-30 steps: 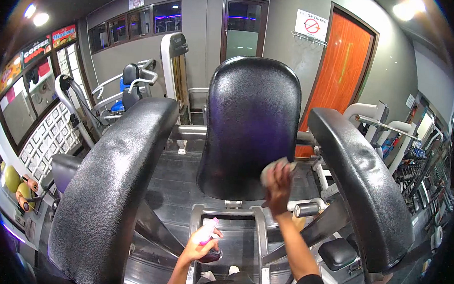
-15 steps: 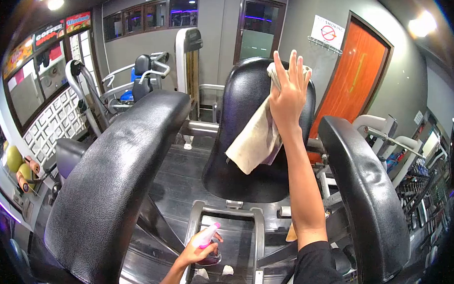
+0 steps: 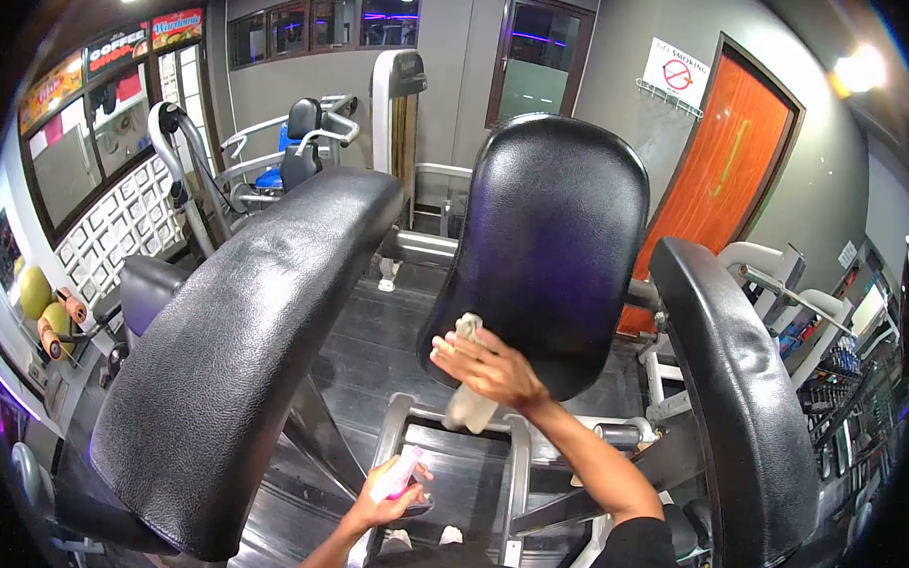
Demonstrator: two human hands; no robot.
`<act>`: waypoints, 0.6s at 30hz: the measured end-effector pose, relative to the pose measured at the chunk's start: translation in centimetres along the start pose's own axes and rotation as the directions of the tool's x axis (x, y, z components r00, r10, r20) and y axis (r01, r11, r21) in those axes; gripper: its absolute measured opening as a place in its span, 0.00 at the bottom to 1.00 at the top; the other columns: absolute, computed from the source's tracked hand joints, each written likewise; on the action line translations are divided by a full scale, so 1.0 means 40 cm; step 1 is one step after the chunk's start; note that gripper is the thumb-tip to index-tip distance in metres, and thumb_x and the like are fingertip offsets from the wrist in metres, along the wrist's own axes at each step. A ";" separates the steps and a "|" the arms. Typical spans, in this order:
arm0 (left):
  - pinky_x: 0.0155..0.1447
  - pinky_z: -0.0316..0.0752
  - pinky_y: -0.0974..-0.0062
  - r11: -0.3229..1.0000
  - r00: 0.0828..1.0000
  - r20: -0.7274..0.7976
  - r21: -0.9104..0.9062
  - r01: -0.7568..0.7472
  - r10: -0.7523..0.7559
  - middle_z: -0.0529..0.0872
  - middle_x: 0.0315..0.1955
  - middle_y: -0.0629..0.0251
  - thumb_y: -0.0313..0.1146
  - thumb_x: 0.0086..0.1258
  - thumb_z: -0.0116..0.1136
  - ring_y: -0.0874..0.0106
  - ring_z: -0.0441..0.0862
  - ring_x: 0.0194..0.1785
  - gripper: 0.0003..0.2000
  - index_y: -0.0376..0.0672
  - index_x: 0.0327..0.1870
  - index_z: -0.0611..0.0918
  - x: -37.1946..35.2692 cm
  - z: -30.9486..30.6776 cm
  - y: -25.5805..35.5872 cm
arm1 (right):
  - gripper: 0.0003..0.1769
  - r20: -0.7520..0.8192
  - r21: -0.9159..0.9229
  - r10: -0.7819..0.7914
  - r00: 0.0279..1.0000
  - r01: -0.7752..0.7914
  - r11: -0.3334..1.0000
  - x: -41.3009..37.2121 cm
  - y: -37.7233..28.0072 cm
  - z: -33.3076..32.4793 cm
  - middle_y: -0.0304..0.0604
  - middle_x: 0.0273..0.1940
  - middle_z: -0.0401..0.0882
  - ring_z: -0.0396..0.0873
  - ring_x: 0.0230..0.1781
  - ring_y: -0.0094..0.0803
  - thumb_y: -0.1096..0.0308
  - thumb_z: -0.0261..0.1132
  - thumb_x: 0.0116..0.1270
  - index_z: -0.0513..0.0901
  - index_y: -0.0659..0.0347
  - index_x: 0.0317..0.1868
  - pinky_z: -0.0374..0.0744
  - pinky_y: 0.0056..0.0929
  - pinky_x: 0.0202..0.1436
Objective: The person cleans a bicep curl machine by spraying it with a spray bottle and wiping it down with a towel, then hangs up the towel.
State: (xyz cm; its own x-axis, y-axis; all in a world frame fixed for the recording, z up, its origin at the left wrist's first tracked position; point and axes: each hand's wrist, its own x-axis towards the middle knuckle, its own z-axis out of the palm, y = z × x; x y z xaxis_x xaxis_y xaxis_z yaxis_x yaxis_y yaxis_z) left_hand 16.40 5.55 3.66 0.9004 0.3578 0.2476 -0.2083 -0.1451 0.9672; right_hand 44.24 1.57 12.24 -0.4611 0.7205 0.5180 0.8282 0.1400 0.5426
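Observation:
My right hand (image 3: 492, 370) is at the lower part of the black padded seat (image 3: 556, 247), fingers stretched together over a pale cloth (image 3: 473, 409). A bunched end of the cloth shows above the fingers and the rest hangs below, slightly blurred. Lower down, my left hand (image 3: 382, 497) is wrapped round a spray bottle with a pink and white head (image 3: 399, 472). Most of the bottle's body is hidden by the hand.
Long black pads flank the seat on the left (image 3: 257, 347) and right (image 3: 741, 394). A grey metal frame (image 3: 520, 477) stands below it. Behind are other gym machines (image 3: 390, 132), an orange door (image 3: 724, 163) and a no-smoking sign (image 3: 675, 76).
My right hand and the cloth have moved from the upper right of the seat down to its lower edge. My left hand still holds the spray bottle in nearly the same place.

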 end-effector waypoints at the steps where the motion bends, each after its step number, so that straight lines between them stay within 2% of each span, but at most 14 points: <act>1: 0.38 0.79 0.75 0.998 0.998 -0.060 -0.049 -0.025 0.022 0.81 0.39 0.57 0.16 0.63 0.53 0.73 0.83 0.32 0.14 0.32 0.49 0.72 0.009 0.004 0.013 | 0.26 -0.077 -0.036 -0.001 0.997 -0.002 0.999 0.032 0.022 -0.009 0.30 0.62 0.75 0.70 0.64 0.26 0.64 0.60 0.57 0.79 0.44 0.59 0.64 0.37 0.71; 3: 0.37 0.78 0.78 0.981 0.990 -0.140 -0.182 -0.060 0.035 0.82 0.39 0.59 0.15 0.63 0.52 0.75 0.83 0.32 0.13 0.32 0.48 0.74 0.035 0.013 0.039 | 0.22 -0.164 -0.069 0.141 0.976 -0.154 0.986 0.109 0.078 -0.056 0.36 0.60 0.76 0.72 0.64 0.37 0.66 0.60 0.57 0.82 0.47 0.54 0.67 0.42 0.69; 4: 0.37 0.78 0.78 0.981 0.989 -0.145 -0.186 -0.059 0.032 0.82 0.39 0.59 0.15 0.63 0.52 0.75 0.83 0.32 0.13 0.32 0.48 0.74 0.049 0.011 0.053 | 0.22 -0.230 -0.045 0.224 0.947 -0.241 0.969 0.152 0.127 -0.063 0.40 0.60 0.76 0.71 0.64 0.43 0.68 0.59 0.57 0.82 0.47 0.54 0.66 0.45 0.70; 5: 0.38 0.78 0.78 0.987 0.986 -0.153 -0.137 -0.085 0.064 0.82 0.40 0.59 0.14 0.63 0.52 0.75 0.83 0.32 0.13 0.32 0.49 0.74 0.065 0.008 0.069 | 0.25 -0.252 -0.108 0.278 0.927 -0.313 0.944 0.200 0.180 -0.087 0.40 0.62 0.74 0.67 0.67 0.44 0.69 0.56 0.58 0.79 0.50 0.58 0.60 0.47 0.73; 6: 0.38 0.79 0.77 0.991 0.983 -0.160 -0.085 -0.106 0.091 0.81 0.40 0.59 0.14 0.63 0.52 0.75 0.83 0.32 0.13 0.32 0.49 0.74 0.074 0.006 0.082 | 0.25 -0.310 -0.129 0.307 0.900 -0.359 0.924 0.245 0.237 -0.115 0.42 0.62 0.74 0.65 0.68 0.47 0.72 0.57 0.57 0.79 0.50 0.58 0.61 0.47 0.73; 7: 0.38 0.79 0.77 0.977 0.967 -0.209 -0.121 -0.175 0.147 0.81 0.41 0.57 0.14 0.63 0.51 0.74 0.83 0.32 0.13 0.31 0.49 0.74 0.082 0.011 0.088 | 0.25 -0.369 -0.118 0.349 0.862 -0.416 0.902 0.286 0.288 -0.129 0.43 0.62 0.74 0.64 0.68 0.49 0.73 0.58 0.57 0.81 0.49 0.57 0.61 0.47 0.73; 8: 0.38 0.79 0.77 0.978 0.964 -0.221 -0.116 -0.176 0.147 0.81 0.41 0.57 0.14 0.63 0.51 0.74 0.83 0.32 0.13 0.31 0.49 0.74 0.087 0.009 0.095 | 0.25 -0.435 -0.138 0.376 0.818 -0.474 0.870 0.324 0.324 -0.137 0.43 0.62 0.74 0.66 0.67 0.49 0.74 0.58 0.56 0.82 0.47 0.56 0.60 0.47 0.73; 10: 0.38 0.80 0.77 0.949 0.947 -0.256 -0.199 -0.247 0.193 0.81 0.42 0.55 0.14 0.63 0.51 0.74 0.83 0.32 0.13 0.31 0.49 0.74 0.086 0.009 0.105 | 0.24 -0.444 -0.177 0.405 0.799 -0.521 0.835 0.366 0.354 -0.145 0.43 0.61 0.75 0.66 0.67 0.49 0.74 0.58 0.56 0.82 0.47 0.54 0.62 0.46 0.72; 13: 0.38 0.79 0.77 0.959 0.945 -0.268 -0.160 -0.235 0.187 0.81 0.42 0.54 0.14 0.63 0.52 0.74 0.83 0.32 0.13 0.32 0.49 0.74 0.063 0.004 0.088 | 0.21 -0.395 -0.131 0.346 0.851 -0.424 0.896 0.340 0.311 -0.128 0.42 0.59 0.77 0.66 0.67 0.46 0.73 0.58 0.57 0.83 0.48 0.52 0.63 0.46 0.72; 16: 0.37 0.79 0.77 0.967 0.953 -0.272 -0.172 -0.188 0.137 0.81 0.41 0.55 0.15 0.64 0.52 0.74 0.83 0.31 0.13 0.32 0.49 0.74 0.039 0.009 0.073 | 0.19 -0.178 -0.016 0.232 0.956 -0.239 0.971 0.256 0.194 -0.065 0.41 0.56 0.78 0.70 0.65 0.40 0.69 0.59 0.57 0.82 0.51 0.51 0.64 0.42 0.72; 18: 0.37 0.79 0.77 0.965 0.958 -0.267 -0.209 -0.158 0.099 0.82 0.41 0.55 0.15 0.64 0.52 0.75 0.83 0.31 0.13 0.33 0.49 0.74 0.031 0.018 0.065 | 0.20 -0.088 0.163 0.208 0.974 -0.192 0.968 0.208 0.095 -0.036 0.42 0.57 0.78 0.71 0.64 0.39 0.69 0.59 0.57 0.81 0.52 0.52 0.64 0.39 0.72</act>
State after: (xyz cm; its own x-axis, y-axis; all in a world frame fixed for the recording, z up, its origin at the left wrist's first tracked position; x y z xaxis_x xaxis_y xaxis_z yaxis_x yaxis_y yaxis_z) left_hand 17.26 4.93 6.46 0.7402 0.5752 0.3482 -0.4233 -0.0036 0.9060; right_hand 43.08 7.13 19.55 -0.3051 0.6709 0.6758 0.9419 0.1078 0.3182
